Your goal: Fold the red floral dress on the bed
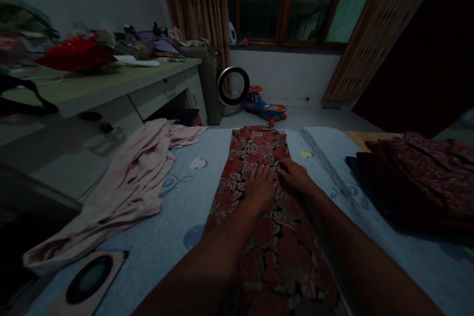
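A long, narrow, folded floral garment [259, 148] in dark red, black and beige lies lengthwise down the middle of the bed, running towards me. My left hand [261, 188] rests flat on its upper surface, fingers stretched out and slightly apart. Beside it, my right hand [294, 176] is at the garment's right edge, its fingers curled in and closed on the cloth there. The fingertips of my right hand are partly hidden in the dim light.
Pale pink clothing [126, 177] lies crumpled on the bed's left, near a phone-like object [91, 276] with a dark round part. Folded dark clothes [418, 182] are stacked at right. Beyond the light-blue bed cover [326, 153] stand a cluttered desk [177, 66], an open-doored washing machine [209, 84] and a ride-on toy [264, 106].
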Available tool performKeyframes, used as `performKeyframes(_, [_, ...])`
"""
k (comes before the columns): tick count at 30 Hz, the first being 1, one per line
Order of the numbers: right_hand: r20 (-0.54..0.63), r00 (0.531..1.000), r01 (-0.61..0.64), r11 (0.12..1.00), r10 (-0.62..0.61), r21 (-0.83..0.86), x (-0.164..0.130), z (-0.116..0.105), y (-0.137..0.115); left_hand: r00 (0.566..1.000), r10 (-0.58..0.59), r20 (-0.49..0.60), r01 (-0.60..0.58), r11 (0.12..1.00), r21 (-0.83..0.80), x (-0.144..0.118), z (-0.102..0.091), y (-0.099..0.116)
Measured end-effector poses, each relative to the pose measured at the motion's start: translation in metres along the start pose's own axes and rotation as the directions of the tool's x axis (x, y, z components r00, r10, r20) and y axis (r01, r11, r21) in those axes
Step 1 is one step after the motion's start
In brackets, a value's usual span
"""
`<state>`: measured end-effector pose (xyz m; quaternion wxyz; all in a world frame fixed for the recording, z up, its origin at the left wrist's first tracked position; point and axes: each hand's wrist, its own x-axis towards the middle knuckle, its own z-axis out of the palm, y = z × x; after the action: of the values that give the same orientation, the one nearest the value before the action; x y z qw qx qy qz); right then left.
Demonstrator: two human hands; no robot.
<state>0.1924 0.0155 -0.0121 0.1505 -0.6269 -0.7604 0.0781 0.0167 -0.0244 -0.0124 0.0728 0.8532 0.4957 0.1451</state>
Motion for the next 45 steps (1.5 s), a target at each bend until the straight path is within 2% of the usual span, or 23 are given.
performKeyframes(4, [0.033,0.973,0.228,0.973,-0.229,0.022,0.013,-0.003,0.005,0.999,-0.042,0.019,0.041,0.999,0.012,0.000,-0.001,0.003])
performKeyframes(6, [0.097,0.957,0.273,0.962,-0.273,0.017,0.019,0.001,0.004,0.998,-0.057,0.040,0.057,0.998,0.010,0.000,-0.002,0.004])
performKeyframes(9, [0.170,0.954,0.256,0.966,-0.248,-0.024,0.029,0.005,0.004,0.996,-0.071,0.052,0.071,0.997,0.007,0.001,-0.003,0.004])
performKeyframes(12, [0.189,0.958,0.231,0.970,-0.214,-0.073,0.040,0.003,0.007,0.996,-0.070,0.055,0.069,0.997,0.023,0.002,-0.002,0.004])
performKeyframes(17, [0.192,0.961,0.225,0.965,-0.197,-0.135,0.061,0.002,0.017,0.994,-0.071,0.078,0.068,0.997,0.042,0.001,-0.003,0.006])
performKeyframes(22, [0.167,0.960,0.252,0.953,-0.225,-0.165,0.084,0.010,0.031,0.989,-0.084,0.125,0.078,0.996,0.048,0.001,-0.009,0.010])
performKeyframes(28, [0.148,0.964,0.243,0.955,-0.219,-0.170,0.104,0.014,0.039,0.988,-0.094,0.121,0.089,0.995,0.049,0.001,-0.008,0.010])
performKeyframes(30, [0.106,0.971,0.227,0.962,-0.213,-0.149,0.105,0.010,0.036,0.988,-0.098,0.119,0.092,0.994,0.054,0.001,-0.007,0.010])
performKeyframes(32, [0.015,0.976,0.217,0.967,-0.217,-0.136,0.103,0.005,0.030,0.988,-0.100,0.119,0.094,0.994,0.055,0.001,-0.006,0.010])
performKeyframes(34, [-0.093,0.972,0.197,0.967,-0.214,-0.159,0.098,0.000,0.023,0.988,-0.100,0.121,0.094,0.994,0.050,0.001,-0.005,0.010])
performKeyframes(36, [-0.142,0.972,0.155,0.966,-0.186,-0.206,0.092,-0.002,0.017,0.988,-0.100,0.117,0.096,0.994,0.046,0.001,-0.005,0.010])
performKeyframes(39, [-0.092,0.988,0.100,0.964,-0.126,-0.246,0.087,0.000,0.013,0.989,-0.101,0.109,0.096,0.994,0.049,0.001,-0.005,0.010])
performKeyframes(45, [0.006,0.997,0.081,0.971,-0.082,-0.227,0.095,0.007,0.019,0.992,-0.089,0.094,0.083,0.994,0.066,0.001,-0.003,0.009])
